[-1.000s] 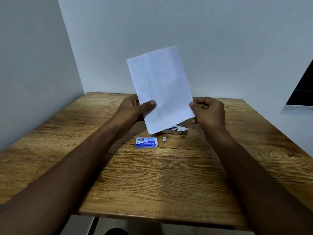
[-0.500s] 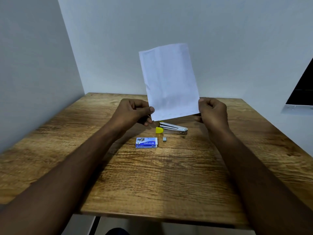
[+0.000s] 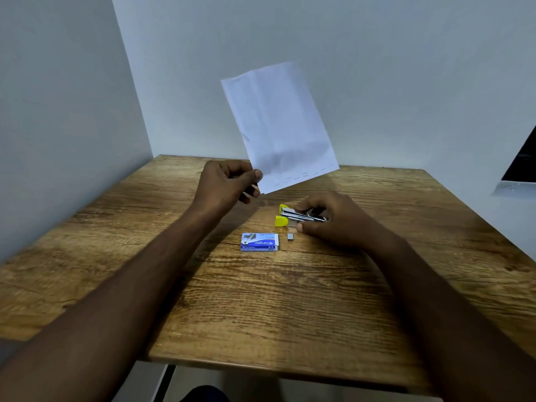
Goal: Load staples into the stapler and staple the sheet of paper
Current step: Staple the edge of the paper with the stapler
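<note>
Since half a second ago, the right hand (image 3: 333, 220) has let go of the sheet of paper (image 3: 278, 126) and dropped to the stapler (image 3: 298, 216), leaving the sheet to the left hand (image 3: 226, 184) alone.

On the left, that hand pinches the sheet's lower left corner between thumb and fingers and holds it upright, tilted a little, in the air above the far middle of the tabletop (image 3: 261, 314). A row of staples shows along the sheet's bottom edge.

Below it, near the middle of the tabletop, a blue staple box (image 3: 260, 241) lies flat, and just to its right sits a small loose strip of staples (image 3: 290, 236), apart from the box.

Just beyond the strip, the stapler with its yellow end pointing left is on the wood. The right hand curls over its metal body, fingers on the far side and thumb on the near side, closed around it. Whether the stapler is lifted off the wood cannot be told.
</note>
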